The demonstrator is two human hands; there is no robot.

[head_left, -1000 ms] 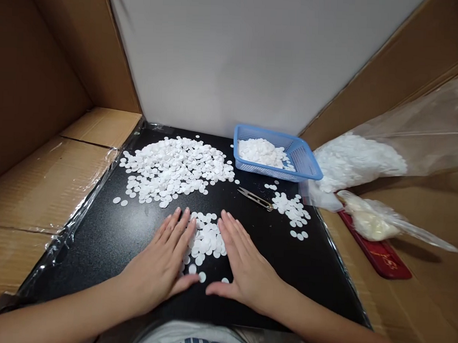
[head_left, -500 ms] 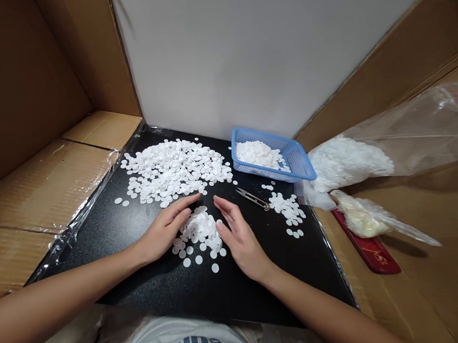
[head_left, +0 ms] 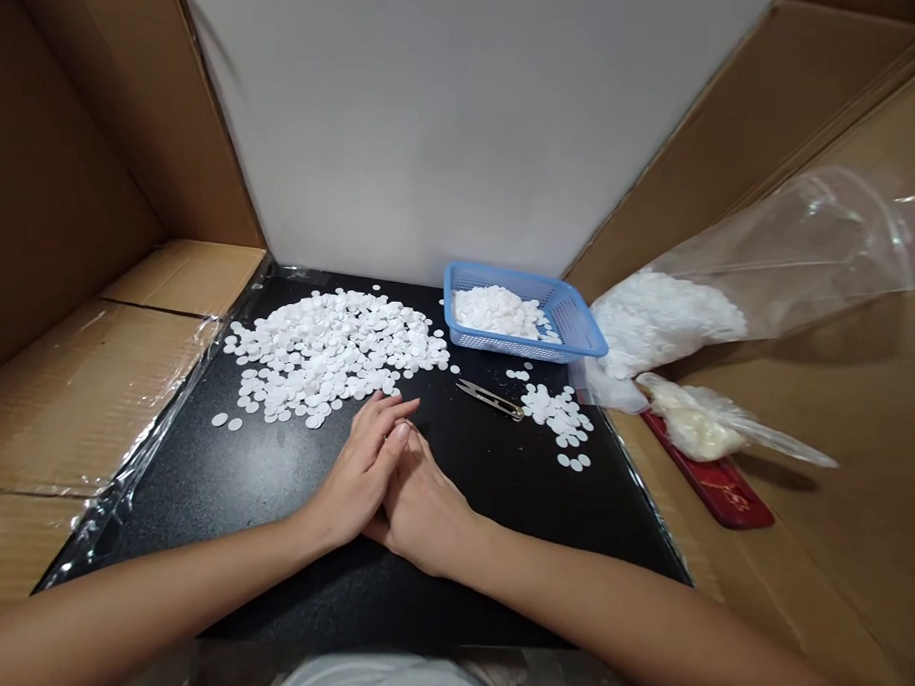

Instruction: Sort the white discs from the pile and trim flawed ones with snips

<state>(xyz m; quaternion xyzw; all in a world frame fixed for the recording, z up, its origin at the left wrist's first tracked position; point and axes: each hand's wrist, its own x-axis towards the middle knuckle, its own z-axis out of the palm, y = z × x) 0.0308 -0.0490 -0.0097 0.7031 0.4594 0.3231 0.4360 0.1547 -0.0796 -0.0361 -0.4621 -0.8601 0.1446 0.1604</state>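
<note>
My left hand [head_left: 361,472] and my right hand [head_left: 428,507] are cupped together over the black tabletop, left of the thread snips [head_left: 490,398]. The left fingers lap over the right ones. The small heap of round white discs that was between my palms is now hidden inside or beneath them. Just beyond my fingertips spreads a large pile of white discs [head_left: 337,344]. A smaller scatter of white discs [head_left: 556,415] lies to the right, beside the tip of the snips' handle.
A blue basket [head_left: 528,347] partly filled with white discs stands at the back. To its right leans a clear plastic bag [head_left: 665,315] of white pieces. A knotted bag [head_left: 699,421] rests on a red case [head_left: 729,498]. Cardboard walls flank the black table [head_left: 218,535].
My hands have come together from either side around the small heap of discs, which has gone out of sight. The view has shifted slightly.
</note>
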